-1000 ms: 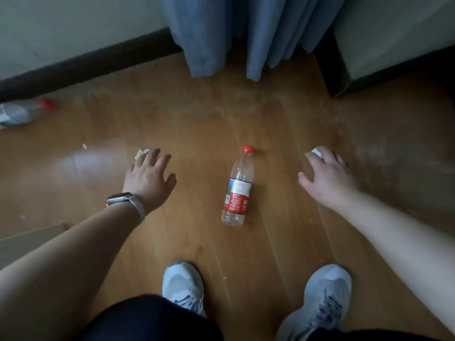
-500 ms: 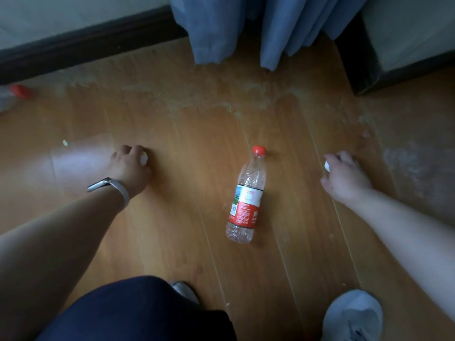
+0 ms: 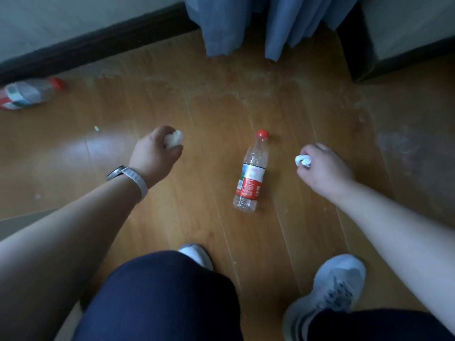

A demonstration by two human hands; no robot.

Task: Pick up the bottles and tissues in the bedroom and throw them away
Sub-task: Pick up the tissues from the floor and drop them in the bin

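A clear plastic bottle (image 3: 251, 173) with a red cap and red label lies on the wooden floor between my hands. My left hand (image 3: 155, 155), with a watch on the wrist, grips a crumpled white tissue (image 3: 174, 138) just above the floor. My right hand (image 3: 325, 168) holds a second balled white tissue (image 3: 303, 160) in its curled fingers, to the right of the bottle. A second bottle (image 3: 29, 93) with a red cap lies at the far left near the dark skirting board.
Blue curtains (image 3: 246, 23) hang to the floor at the back. A dark-edged piece of furniture (image 3: 384, 45) stands at the back right. My shoes (image 3: 330, 294) and dark trouser legs fill the bottom. A small scrap (image 3: 96, 128) lies on the floor at left.
Both hands went from reaching over the tissues on the floor to closing round them and lifting them. The view shifted slightly as I crouched.
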